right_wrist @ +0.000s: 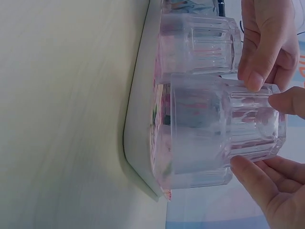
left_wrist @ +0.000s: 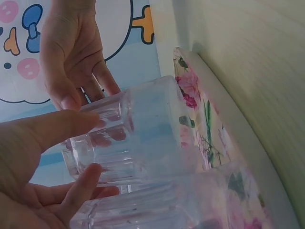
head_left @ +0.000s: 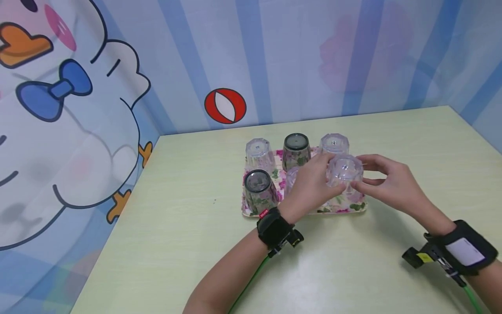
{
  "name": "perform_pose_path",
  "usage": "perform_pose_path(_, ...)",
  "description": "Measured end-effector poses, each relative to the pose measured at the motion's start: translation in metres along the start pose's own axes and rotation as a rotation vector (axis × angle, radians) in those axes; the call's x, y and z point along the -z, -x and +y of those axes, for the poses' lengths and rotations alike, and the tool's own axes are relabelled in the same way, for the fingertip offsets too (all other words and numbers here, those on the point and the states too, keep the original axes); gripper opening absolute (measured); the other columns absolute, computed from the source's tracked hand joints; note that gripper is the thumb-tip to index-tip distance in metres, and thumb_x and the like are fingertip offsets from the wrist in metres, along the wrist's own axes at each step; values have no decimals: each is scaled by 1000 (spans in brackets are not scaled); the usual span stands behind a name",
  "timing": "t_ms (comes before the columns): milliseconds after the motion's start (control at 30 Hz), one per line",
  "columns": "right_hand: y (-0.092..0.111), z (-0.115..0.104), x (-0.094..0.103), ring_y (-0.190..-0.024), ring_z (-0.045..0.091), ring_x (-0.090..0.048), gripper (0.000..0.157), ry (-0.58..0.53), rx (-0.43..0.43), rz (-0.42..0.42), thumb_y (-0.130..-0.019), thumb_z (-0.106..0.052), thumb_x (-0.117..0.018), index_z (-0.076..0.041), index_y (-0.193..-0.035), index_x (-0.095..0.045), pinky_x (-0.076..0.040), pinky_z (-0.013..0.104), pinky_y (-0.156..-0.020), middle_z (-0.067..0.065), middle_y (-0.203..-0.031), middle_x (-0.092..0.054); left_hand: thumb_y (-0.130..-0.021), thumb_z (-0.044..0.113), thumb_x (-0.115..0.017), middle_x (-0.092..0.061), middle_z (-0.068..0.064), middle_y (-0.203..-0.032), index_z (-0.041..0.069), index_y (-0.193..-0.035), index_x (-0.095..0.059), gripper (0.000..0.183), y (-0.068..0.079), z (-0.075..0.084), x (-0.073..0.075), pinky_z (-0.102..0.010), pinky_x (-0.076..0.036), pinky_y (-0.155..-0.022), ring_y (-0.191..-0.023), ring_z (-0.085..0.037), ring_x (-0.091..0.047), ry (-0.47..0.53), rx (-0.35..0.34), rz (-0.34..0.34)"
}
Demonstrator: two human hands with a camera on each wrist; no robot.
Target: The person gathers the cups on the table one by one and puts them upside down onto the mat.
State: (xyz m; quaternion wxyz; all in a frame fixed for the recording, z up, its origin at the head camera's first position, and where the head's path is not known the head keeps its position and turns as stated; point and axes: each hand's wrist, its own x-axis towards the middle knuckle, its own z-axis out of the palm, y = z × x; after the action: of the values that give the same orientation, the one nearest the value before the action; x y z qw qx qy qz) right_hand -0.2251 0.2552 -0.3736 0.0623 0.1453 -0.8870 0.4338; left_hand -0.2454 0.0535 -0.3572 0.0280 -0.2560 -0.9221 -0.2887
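Note:
Both hands hold a clear faceted glass (head_left: 345, 169), mouth down, over the front right corner of a floral tray (head_left: 354, 206). My left hand (head_left: 313, 185) pinches it from the left between thumb and fingers. From the right, my right hand (head_left: 392, 183) grips it, thumb in front and fingers behind. In the right wrist view the held glass (right_wrist: 200, 124) has its rim slightly off the tray. Beside it in the left wrist view stands another clear glass (left_wrist: 157, 205). That front middle glass (head_left: 291, 179) is partly hidden behind my left hand in the head view.
Upside down on the tray stand a dark glass (head_left: 259, 192) front left, a clear glass (head_left: 259, 155) back left, a dark glass (head_left: 296, 150) back middle and a clear glass (head_left: 334, 144) back right. The pale table (head_left: 188, 183) meets a cartoon-printed backdrop (head_left: 282, 65).

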Motion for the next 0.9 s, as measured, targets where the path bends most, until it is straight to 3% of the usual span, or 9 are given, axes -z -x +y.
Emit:
perform_pose_path(67,0,0,-1,-99,6,-69,57,14,-10,-5,-83,-24,-74,-5,-132,-52,-56,10,-66,20,-131,-58,-83,32,-74,-59,-3,-131,11,-142,-42,70,0,1,0,-11,-53,-76,-90,-8,-63,-12,22,-14)
perform_pose_path(167,0,0,-2,-110,38,-62,58,36,-28,-14,-83,-25,-74,-5,-132,-51,-56,10,-66,21,-131,-58,-83,33,-74,-57,-4,-135,11,-143,-41,72,-2,2,0,-10,-53,-71,-76,-4,-59,-39,44,-32)
perform_pose_path(200,-1,0,-2,-112,41,-60,58,40,-33,-17,-83,-26,-74,-4,-132,-51,-56,10,-66,21,-131,-57,-83,33,-74,-56,-5,-137,11,-144,-41,72,-2,2,-1,-11,-53,-73,-75,-3,-60,-51,48,-35)
perform_pose_path(433,-1,1,-2,-113,43,-59,59,61,-48,-28,-83,-27,-74,-4,-132,-51,-55,9,-65,23,-130,-58,-83,35,-74,-53,-6,-143,10,-144,-41,73,-4,4,-4,-20,-56,-90,-95,-10,-66,-154,29,-23)
perform_pose_path(633,-2,5,-2,-112,43,-60,59,58,-62,-39,-83,-26,-75,-4,-133,-51,-51,6,-65,24,-129,-58,-83,37,-74,-48,-9,-147,7,-144,-42,75,-5,6,-5,-24,-52,-99,-117,-17,-63,-230,24,-24)
perform_pose_path(900,-1,7,-4,-111,43,-61,60,55,-73,-62,-83,-27,-74,-3,-132,-51,-53,8,-66,24,-129,-58,-81,39,-75,-50,-8,-146,5,-139,-48,72,-5,9,-7,-22,-55,-94,-111,-16,-65,-317,13,-29)
